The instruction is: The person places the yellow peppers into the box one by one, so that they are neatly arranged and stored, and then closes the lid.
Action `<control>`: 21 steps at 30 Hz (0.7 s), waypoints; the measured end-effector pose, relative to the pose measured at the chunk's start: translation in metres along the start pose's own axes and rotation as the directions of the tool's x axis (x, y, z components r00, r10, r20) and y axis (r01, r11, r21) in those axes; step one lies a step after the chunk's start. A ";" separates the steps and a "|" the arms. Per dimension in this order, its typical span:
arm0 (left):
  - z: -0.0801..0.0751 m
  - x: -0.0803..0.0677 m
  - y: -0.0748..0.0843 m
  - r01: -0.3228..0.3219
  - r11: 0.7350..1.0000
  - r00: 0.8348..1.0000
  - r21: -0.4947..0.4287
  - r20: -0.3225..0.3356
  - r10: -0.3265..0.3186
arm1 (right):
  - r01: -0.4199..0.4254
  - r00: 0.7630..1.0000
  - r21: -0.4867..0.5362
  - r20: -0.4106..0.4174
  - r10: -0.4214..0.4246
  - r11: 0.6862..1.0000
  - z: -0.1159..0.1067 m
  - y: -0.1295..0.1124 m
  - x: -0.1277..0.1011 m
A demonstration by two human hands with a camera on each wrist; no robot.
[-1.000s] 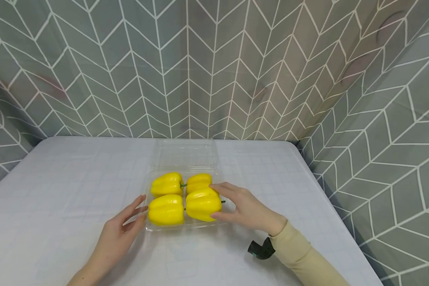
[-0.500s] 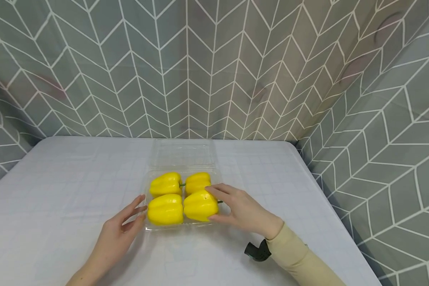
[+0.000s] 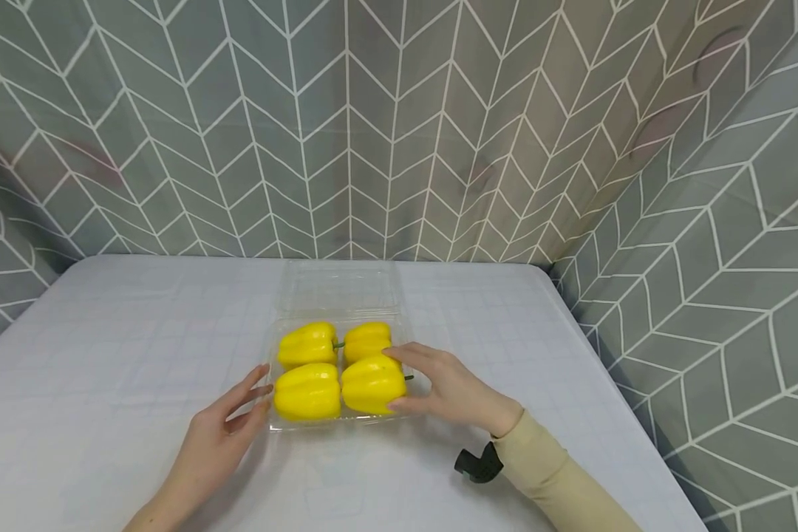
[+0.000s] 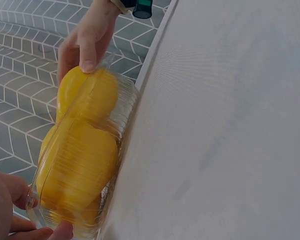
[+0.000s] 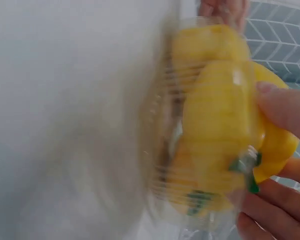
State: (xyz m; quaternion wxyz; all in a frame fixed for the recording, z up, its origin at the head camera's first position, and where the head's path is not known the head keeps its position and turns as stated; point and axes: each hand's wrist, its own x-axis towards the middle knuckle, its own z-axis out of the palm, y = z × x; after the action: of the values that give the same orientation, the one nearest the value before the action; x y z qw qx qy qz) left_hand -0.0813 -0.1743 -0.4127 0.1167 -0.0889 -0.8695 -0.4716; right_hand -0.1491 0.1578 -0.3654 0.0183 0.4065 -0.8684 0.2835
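Grey chevron-patterned fabric hangs behind and to the right of a pale table (image 3: 106, 347) covered in a faintly checked cloth. Near the middle of the table, closer to its front edge, sits a clear plastic clamshell tray (image 3: 338, 423), its lid (image 3: 340, 287) folded flat toward the back edge. Four glossy yellow bell peppers lie inside in a two-by-two block, lobed and smooth, with short green stems.

The right hand (image 3: 454, 390) wraps thumb and fingers round the front right pepper (image 3: 372, 384), gripping it where it sits in the tray. The left hand (image 3: 221, 432) rests with relaxed, nearly straight fingers against the tray's front left corner, beside the front left pepper (image 3: 307, 391), holding nothing.

The thin ribbed plastic looks flimsy and light. I'd judge that a tug on the snugly packed pepper could drag the whole tray along or tip it, and nudge the back peppers (image 3: 335, 342) out, unless the left hand steadies that corner. The waxy skin could also slip from the fingers.
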 end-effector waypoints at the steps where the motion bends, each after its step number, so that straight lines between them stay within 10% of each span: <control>1: 0.000 0.000 0.000 0.002 1.000 1.000 -0.001 0.000 -0.002 | 0.006 1.000 -0.001 -0.006 -0.006 1.000 0.001 0.001 0.000; 21: 0.001 0.001 -0.001 -0.008 1.000 1.000 -0.011 -0.006 0.008 | -0.129 0.992 0.103 0.020 0.128 0.986 0.004 0.005 0.001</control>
State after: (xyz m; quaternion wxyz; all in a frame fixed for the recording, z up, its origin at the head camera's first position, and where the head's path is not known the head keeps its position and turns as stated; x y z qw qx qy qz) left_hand -0.0822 -0.1738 -0.4137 0.1208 -0.0918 -0.8662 -0.4762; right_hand -0.1524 0.1579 -0.3715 -0.0269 0.3520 -0.8769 0.3264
